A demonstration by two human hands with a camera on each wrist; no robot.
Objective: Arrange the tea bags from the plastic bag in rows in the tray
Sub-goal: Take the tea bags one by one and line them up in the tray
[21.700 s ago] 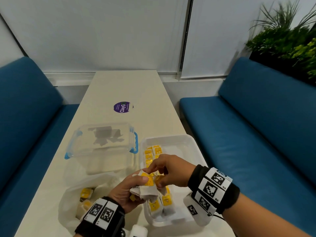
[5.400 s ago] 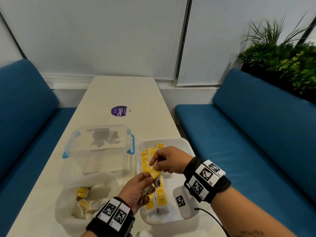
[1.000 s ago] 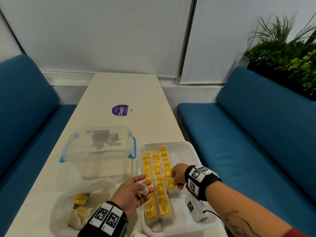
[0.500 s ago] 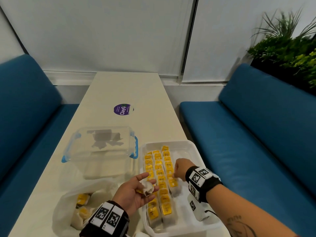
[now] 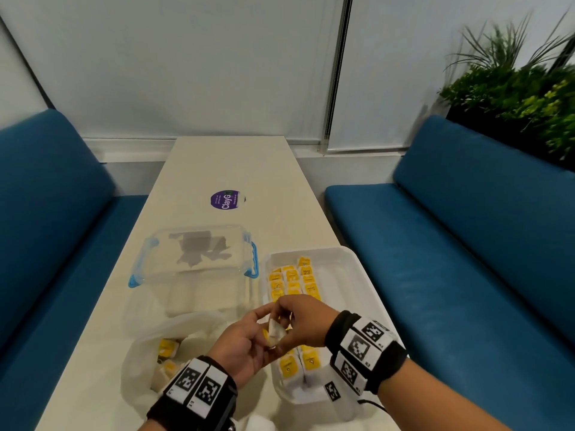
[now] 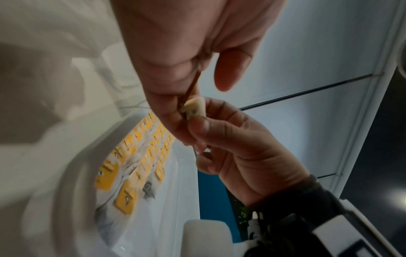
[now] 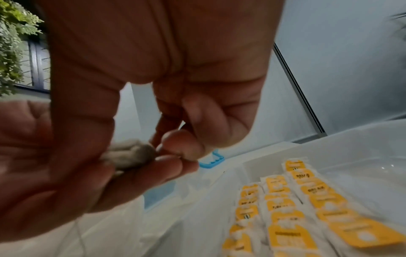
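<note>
A small white tea bag hangs just above the near-left edge of the white tray. My left hand holds it in curled fingers, and my right hand pinches its end between thumb and fingertips. The left wrist view shows the tea bag squeezed between both hands. In the right wrist view the tea bag lies on the left fingers. Rows of yellow-tagged tea bags fill the tray's left side, partly hidden by my hands. The plastic bag at the near left holds more.
A clear lidded container with blue clips stands behind the plastic bag, left of the tray. A purple sticker lies further up the table. Blue benches flank the narrow table, and a plant is at the right.
My right hand has left the rows in the tray and come back to my left hand, where it now pinches the tea bag held there. The left hand has barely moved.
</note>
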